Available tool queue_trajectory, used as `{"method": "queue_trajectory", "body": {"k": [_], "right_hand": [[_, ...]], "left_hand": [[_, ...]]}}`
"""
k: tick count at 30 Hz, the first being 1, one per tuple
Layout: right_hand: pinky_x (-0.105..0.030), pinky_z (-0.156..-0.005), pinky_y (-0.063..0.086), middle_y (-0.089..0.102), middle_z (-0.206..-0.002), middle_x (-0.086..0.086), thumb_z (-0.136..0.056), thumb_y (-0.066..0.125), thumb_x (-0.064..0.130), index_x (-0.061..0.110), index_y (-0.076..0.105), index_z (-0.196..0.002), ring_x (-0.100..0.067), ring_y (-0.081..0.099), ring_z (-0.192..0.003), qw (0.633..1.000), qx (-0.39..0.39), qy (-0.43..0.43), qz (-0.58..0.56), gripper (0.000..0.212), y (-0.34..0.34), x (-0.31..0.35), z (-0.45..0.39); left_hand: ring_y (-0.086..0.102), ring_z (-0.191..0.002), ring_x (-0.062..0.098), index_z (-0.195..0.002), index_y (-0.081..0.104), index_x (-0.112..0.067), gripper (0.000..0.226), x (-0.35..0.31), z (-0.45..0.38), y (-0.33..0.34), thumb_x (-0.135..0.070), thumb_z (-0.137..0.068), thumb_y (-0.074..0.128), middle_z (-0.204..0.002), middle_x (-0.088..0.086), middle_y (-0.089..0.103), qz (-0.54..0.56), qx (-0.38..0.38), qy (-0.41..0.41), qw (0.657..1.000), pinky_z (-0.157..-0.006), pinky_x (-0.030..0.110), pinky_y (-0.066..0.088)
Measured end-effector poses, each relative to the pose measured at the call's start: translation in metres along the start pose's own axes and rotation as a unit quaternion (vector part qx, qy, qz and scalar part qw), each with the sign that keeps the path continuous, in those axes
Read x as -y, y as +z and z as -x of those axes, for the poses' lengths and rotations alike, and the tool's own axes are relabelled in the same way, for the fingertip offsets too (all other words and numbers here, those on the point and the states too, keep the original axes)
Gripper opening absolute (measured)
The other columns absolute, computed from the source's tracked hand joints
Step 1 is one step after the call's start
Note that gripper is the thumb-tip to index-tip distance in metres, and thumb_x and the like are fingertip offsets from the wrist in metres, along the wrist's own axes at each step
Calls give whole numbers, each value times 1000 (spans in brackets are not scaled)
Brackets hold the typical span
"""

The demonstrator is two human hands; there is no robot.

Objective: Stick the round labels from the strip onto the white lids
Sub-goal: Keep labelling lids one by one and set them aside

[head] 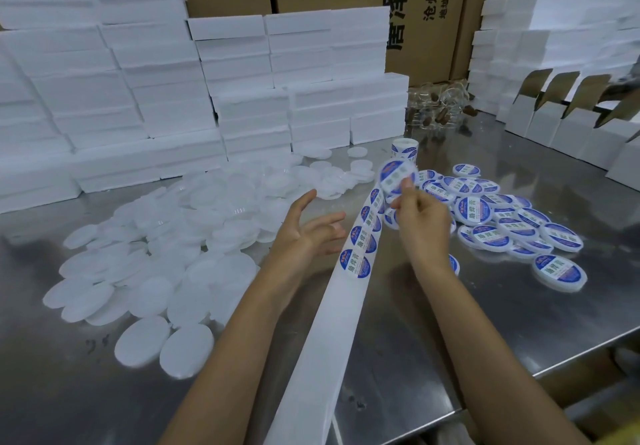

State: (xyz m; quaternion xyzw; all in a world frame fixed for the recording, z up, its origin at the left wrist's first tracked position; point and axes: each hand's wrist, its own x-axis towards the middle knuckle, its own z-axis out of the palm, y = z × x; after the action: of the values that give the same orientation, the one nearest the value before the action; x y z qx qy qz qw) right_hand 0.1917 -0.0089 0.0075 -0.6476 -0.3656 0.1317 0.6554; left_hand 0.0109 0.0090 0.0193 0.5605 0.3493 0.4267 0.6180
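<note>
Task partly done. A heap of labelled lids [498,216] lay on the right of the steel bench [450,334]; a far larger heap of bare white lids [180,237] remained on the left. One labelled lid [397,176], blurred, was pinched in the right hand [420,219]. The left hand [308,230] was held with fingers spread, empty. The label strip [346,292] ran between the two hands.
</note>
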Motion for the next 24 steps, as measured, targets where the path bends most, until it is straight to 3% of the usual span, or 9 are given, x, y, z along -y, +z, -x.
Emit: {"method": "queue_trajectory", "body": {"k": [2,4,8,12,16,24], "right_hand": [[-28,-52,33,56,-55,11,-103,42,49,24,65,-67,-2,51,-53,995,-61,4,73,49,-12,-8,-17],[-27,-55,30,60,-59,13,-102,39,54,27,66,-66,-3,54,-59,986,-98,28,132,52,-22,-17,-30],[-29,-59,31,71,-71,4,-101,41,53,20,72,-70,-14,61,-70,977,-121,71,161,55,-33,-32,-50],[-31,-61,38,69,-68,-2,-102,44,49,13,70,-68,-21,62,-68,974,-132,65,172,55,-37,-34,-56],[-29,-49,26,46,-50,-2,-102,50,41,13,46,-52,-19,40,-50,966,-137,33,218,57,-37,-32,-52],[-33,-49,28,42,-47,-4,-101,53,30,11,42,-53,-18,35,-47,974,-85,-54,203,54,-34,-24,-41]], "left_hand": [[75,-99,22,-146,42,-33,60,-1,-1,-1,-14,-95,68,-117,-1,75,-9,-12,-1,1000,-82,34,61],[74,-100,20,-145,43,-33,58,-1,-1,-2,-16,-95,69,-117,0,74,-21,-16,-8,1000,-88,40,61],[75,-97,20,-142,44,-33,55,-1,-2,-1,-16,-96,67,-120,3,72,-23,-15,-23,999,-77,37,62],[76,-96,22,-141,43,-33,54,-2,-2,0,-18,-95,68,-120,4,72,-26,-10,-34,999,-77,39,62],[76,-91,22,-138,47,-33,52,-5,-2,0,-17,-94,70,-118,6,73,-25,-28,-50,998,-76,39,62],[75,-91,24,-119,66,-16,22,-3,0,-5,-10,-100,55,-100,7,77,-79,-103,-78,988,-88,37,61]]}}
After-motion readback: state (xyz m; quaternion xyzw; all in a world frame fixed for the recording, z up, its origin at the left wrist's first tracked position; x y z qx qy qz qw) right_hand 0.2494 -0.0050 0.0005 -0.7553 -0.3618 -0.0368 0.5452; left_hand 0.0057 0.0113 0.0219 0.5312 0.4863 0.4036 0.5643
